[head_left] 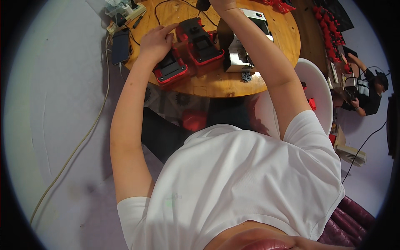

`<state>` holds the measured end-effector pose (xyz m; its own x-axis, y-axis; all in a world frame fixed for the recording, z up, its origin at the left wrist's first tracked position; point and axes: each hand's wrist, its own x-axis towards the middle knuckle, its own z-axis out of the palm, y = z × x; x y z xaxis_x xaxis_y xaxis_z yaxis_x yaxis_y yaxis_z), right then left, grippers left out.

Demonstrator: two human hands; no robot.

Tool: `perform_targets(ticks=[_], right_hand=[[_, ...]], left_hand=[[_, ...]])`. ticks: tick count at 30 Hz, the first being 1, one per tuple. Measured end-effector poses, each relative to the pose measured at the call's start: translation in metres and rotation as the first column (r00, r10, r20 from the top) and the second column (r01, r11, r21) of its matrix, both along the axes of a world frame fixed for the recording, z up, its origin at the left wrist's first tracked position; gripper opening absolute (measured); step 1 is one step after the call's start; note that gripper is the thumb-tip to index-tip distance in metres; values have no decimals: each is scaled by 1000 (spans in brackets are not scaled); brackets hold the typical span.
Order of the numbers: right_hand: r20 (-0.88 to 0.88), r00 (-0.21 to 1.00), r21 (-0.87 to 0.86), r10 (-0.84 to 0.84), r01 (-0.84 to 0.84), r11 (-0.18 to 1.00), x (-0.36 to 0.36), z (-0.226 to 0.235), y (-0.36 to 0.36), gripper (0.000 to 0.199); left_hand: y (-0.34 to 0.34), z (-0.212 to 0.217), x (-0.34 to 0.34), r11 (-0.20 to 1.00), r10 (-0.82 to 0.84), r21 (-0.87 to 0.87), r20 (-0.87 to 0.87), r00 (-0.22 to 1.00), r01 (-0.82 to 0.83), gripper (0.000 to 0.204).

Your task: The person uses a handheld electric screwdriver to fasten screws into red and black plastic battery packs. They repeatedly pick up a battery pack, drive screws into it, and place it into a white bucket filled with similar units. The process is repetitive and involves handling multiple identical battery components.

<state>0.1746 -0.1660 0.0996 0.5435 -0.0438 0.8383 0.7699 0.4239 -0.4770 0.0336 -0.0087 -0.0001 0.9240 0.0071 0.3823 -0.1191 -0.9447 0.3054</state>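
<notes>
A: What is found nearest the body?

B: By the near-left edge of the round wooden worktop (287,30), one red-and-black plastic housing (171,68) is set; a second red-and-black housing (204,46) is placed just beyond it, to the right

A: How are the fingers placed?

B: The second housing's left side appears to be touched by the left hand (156,45), its index finger stretched out and its thumb set apart; farther off, the right hand (224,4) is cut off by the upper rim of the view, near a black object (203,5), so whether its fingers are closed cannot be told

A: And the handling?

B: Stiff, fairly light and perhaps slippery, it is judged; either housing would best be gripped by its red side walls

A: Labels?

B: No brand or writing can be made out on either housing
</notes>
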Motion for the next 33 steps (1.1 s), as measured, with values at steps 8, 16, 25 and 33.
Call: perform_targets(ticks=[8,16,25,33], right_hand=[[-47,999,-16,-6,5,1000,0,-5,5,29],[31,999,-127,-32,35,991,-1,-9,8,30],[98,990,-166,-103,118,979,-3,-12,17,31],[-306,949,-266,72,-158,951,-55,28,-84,33]], left_hand=[[1,-1,-1,999,25,-36,-3,1000,-25,37],[-1,3,-3,999,17,-35,-30,999,-18,37],[3,-6,2,999,-9,-43,58,998,11,36],[4,-6,3,993,-52,-107,32,998,55,36]])
